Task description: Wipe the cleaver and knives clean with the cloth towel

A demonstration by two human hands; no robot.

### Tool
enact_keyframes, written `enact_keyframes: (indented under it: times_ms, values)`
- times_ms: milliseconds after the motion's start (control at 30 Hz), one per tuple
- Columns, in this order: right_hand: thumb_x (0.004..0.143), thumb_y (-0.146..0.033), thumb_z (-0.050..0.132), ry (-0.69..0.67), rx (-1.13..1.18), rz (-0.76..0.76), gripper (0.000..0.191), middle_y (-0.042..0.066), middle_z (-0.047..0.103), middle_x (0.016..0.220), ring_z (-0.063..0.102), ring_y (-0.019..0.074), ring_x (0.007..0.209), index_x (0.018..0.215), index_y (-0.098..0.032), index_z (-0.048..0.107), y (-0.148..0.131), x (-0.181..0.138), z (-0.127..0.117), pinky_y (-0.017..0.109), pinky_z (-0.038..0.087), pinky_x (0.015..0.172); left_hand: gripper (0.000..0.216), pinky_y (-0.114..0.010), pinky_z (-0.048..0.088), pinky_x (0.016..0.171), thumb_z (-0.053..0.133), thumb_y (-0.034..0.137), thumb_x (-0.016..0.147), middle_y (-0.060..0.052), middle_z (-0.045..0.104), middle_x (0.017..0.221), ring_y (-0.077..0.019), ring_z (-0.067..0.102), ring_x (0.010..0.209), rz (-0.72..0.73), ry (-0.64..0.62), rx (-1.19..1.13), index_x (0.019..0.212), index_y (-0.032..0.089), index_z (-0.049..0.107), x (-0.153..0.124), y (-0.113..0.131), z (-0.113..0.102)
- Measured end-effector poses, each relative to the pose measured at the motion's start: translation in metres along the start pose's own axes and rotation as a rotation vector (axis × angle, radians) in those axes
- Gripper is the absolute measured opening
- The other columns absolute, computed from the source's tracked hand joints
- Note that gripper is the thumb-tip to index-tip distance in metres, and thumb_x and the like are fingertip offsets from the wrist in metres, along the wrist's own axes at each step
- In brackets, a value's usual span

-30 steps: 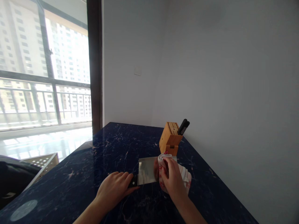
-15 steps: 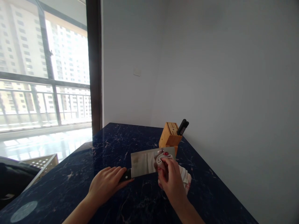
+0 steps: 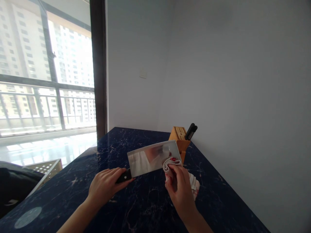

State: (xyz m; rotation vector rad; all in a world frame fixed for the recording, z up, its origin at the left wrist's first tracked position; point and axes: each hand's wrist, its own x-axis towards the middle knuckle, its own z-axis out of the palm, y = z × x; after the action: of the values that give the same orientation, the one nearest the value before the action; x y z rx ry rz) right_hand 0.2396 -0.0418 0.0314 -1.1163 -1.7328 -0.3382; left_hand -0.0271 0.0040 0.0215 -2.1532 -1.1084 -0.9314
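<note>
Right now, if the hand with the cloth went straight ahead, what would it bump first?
Probably the cleaver: the right hand presses a bunched cloth at its blade's lower corner. The wooden knife block stands just beyond, though depth is unclear.

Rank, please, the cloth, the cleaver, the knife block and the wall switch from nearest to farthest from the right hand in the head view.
1. cloth, gripped in the right hand.
2. cleaver, just left.
3. knife block, behind the cleaver.
4. wall switch, high on the far wall.

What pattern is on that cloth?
The cloth is white with red markings, bunched in the right hand; head view shows it best.
</note>
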Motion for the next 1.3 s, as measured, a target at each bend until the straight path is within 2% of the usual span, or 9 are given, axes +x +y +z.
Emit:
enact_keyframes:
  times_ms: [333, 533, 633, 833, 900, 1000, 1167, 1233, 1300]
  values:
    - [0.079, -0.011, 0.043, -0.054, -0.012, -0.002, 0.038, 0.01, 0.049, 0.105, 0.046, 0.0241, 0.106, 0.115, -0.02, 0.04, -0.002, -0.003, 0.004, 0.043, 0.043, 0.087, 0.035, -0.026, 0.045, 0.057, 0.05, 0.05, 0.078, -0.001, 0.07, 0.072, -0.0168, 0.065, 0.061, 0.016, -0.012, -0.003, 0.084, 0.018, 0.063, 0.002, 0.005, -0.002]
    - [0.073, -0.005, 0.042, -0.182, -0.01, -0.048, 0.043, 0.01, 0.05, 0.105, 0.048, 0.0237, 0.104, 0.113, -0.02, 0.042, -0.014, -0.011, 0.015, 0.042, 0.045, 0.087, 0.036, -0.028, 0.044, 0.059, 0.046, 0.05, 0.081, -0.001, 0.069, 0.074, -0.0171, 0.065, 0.063, 0.028, -0.125, -0.019, 0.089, 0.019, 0.061, 0.0, 0.018, 0.003]
    - [0.072, -0.003, 0.041, -0.226, 0.013, -0.02, 0.043, 0.009, 0.051, 0.105, 0.048, 0.0228, 0.103, 0.111, -0.021, 0.044, -0.015, -0.012, 0.018, 0.041, 0.045, 0.086, 0.037, -0.027, 0.043, 0.057, 0.043, 0.051, 0.082, 0.0, 0.068, 0.072, -0.0166, 0.063, 0.061, 0.04, -0.193, -0.017, 0.089, 0.02, 0.06, 0.0, 0.023, 0.004]
    - [0.074, -0.008, 0.043, -0.066, 0.014, 0.115, 0.034, 0.008, 0.051, 0.101, 0.05, 0.0226, 0.099, 0.106, -0.021, 0.045, 0.012, -0.001, 0.011, 0.043, 0.044, 0.085, 0.035, -0.027, 0.043, 0.056, 0.04, 0.05, 0.084, 0.001, 0.066, 0.069, -0.016, 0.062, 0.06, 0.075, -0.235, -0.016, 0.089, 0.02, 0.059, 0.003, 0.03, 0.003]
    - [0.075, -0.01, 0.044, -0.052, 0.012, 0.138, 0.033, 0.008, 0.051, 0.102, 0.05, 0.0227, 0.098, 0.106, -0.021, 0.045, 0.017, 0.0, 0.01, 0.043, 0.045, 0.084, 0.035, -0.027, 0.042, 0.056, 0.04, 0.049, 0.085, 0.001, 0.065, 0.068, -0.0159, 0.062, 0.059, 0.085, -0.247, -0.013, 0.087, 0.02, 0.059, 0.003, 0.033, 0.003]
    - [0.075, -0.008, 0.042, -0.12, 0.048, 0.127, 0.036, 0.008, 0.05, 0.104, 0.049, 0.0218, 0.101, 0.109, -0.021, 0.043, 0.009, -0.005, 0.014, 0.041, 0.044, 0.086, 0.034, -0.027, 0.042, 0.055, 0.039, 0.049, 0.085, 0.001, 0.064, 0.066, -0.0164, 0.061, 0.058, 0.106, -0.27, -0.005, 0.087, 0.021, 0.058, 0.001, 0.038, 0.004]
    - [0.073, -0.003, 0.041, -0.307, 0.117, 0.009, 0.042, 0.007, 0.05, 0.104, 0.048, 0.0208, 0.103, 0.111, -0.022, 0.043, -0.017, -0.013, 0.023, 0.039, 0.043, 0.088, 0.034, -0.027, 0.041, 0.055, 0.04, 0.049, 0.084, 0.001, 0.062, 0.066, -0.0166, 0.06, 0.058, 0.142, -0.302, 0.003, 0.081, 0.021, 0.058, -0.002, 0.043, 0.005]
    - [0.073, -0.004, 0.041, -0.275, 0.106, 0.018, 0.041, 0.007, 0.05, 0.103, 0.048, 0.0209, 0.102, 0.111, -0.021, 0.042, -0.014, -0.011, 0.022, 0.04, 0.043, 0.088, 0.034, -0.027, 0.041, 0.055, 0.04, 0.05, 0.084, 0.0, 0.062, 0.066, -0.0162, 0.06, 0.058, 0.141, -0.304, 0.01, 0.081, 0.021, 0.057, -0.002, 0.043, 0.005]
    - [0.075, -0.007, 0.042, -0.179, 0.076, 0.054, 0.037, 0.008, 0.05, 0.103, 0.048, 0.0214, 0.101, 0.11, -0.021, 0.042, -0.001, -0.007, 0.019, 0.041, 0.043, 0.088, 0.035, -0.027, 0.041, 0.056, 0.039, 0.05, 0.084, 0.0, 0.062, 0.066, -0.0159, 0.06, 0.058, 0.138, -0.299, 0.015, 0.083, 0.02, 0.058, -0.001, 0.044, 0.004]
